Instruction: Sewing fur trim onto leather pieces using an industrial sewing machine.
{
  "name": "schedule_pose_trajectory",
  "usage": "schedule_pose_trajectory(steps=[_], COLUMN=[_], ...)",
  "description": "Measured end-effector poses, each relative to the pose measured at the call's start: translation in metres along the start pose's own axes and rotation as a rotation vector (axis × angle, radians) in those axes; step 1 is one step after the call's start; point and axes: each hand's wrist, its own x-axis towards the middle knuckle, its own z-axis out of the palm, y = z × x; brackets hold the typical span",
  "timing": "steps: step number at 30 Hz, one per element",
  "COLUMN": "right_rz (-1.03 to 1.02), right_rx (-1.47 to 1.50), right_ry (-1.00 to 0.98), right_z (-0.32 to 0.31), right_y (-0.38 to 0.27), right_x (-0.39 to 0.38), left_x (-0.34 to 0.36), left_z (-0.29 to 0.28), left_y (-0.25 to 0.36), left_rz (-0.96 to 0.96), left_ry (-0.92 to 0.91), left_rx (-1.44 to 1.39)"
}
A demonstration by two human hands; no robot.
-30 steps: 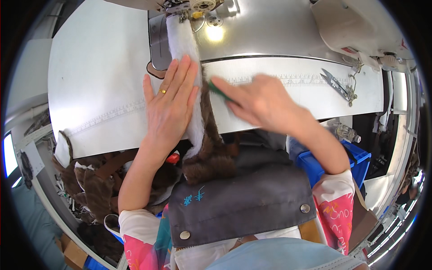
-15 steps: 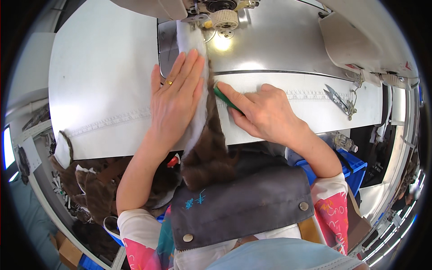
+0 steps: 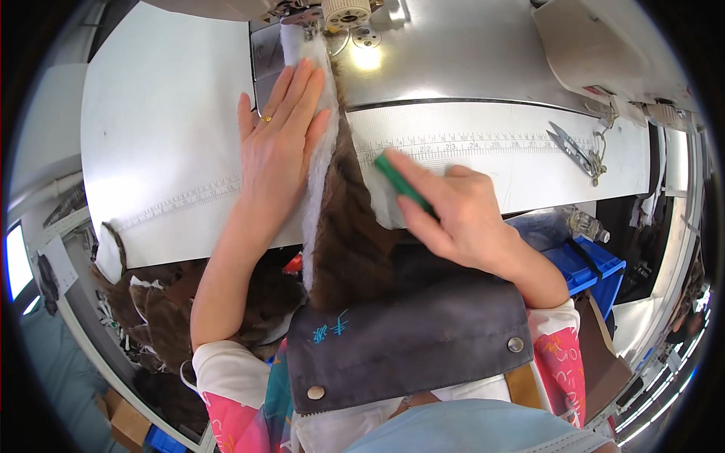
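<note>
We find the left hand (image 3: 279, 155) open and flat, fingers extended toward the sewing machine (image 3: 346, 13), palm down on the white backing of a fur piece (image 3: 355, 226). We find the right hand (image 3: 461, 215) closed around a green handheld tool (image 3: 405, 185), index finger along its upper side; the tool tip sits just beside the right edge of the brown pile, apart from it. We locate the fur piece between the two hands: its upper end reaches under the machine head, and its lower end overhangs the desk (image 3: 166, 113) edge toward the dark apron (image 3: 408, 340). To the right on the desk we note a pair of metal snips (image 3: 572, 151) beside a printed ruler scale (image 3: 453, 143). Below the desk we observe brown fur pieces (image 3: 170, 309) at left and, at right, a blue crate (image 3: 578, 264) near a clear bottle (image 3: 585, 226).
</note>
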Motion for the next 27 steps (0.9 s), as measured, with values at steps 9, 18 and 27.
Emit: schedule_pose_trajectory(steps=[9,18,27], right_rz=[0.124,-0.081,-0.096], right_rx=[-0.164,-0.177,-0.144], right_ry=[0.126,-0.096,-0.050], right_z=[0.022,0.007,0.007], right_y=[-0.008,-0.020,-0.007], right_x=[0.041,-0.007,0.014], left_x=[-0.003,-0.027,-0.011], left_z=[0.004,-0.018,-0.009], left_y=[0.003,0.020,0.012], left_rz=[0.038,0.099,0.074], left_ry=[0.042,-0.038,0.028], left_rx=[0.036,0.029,0.031])
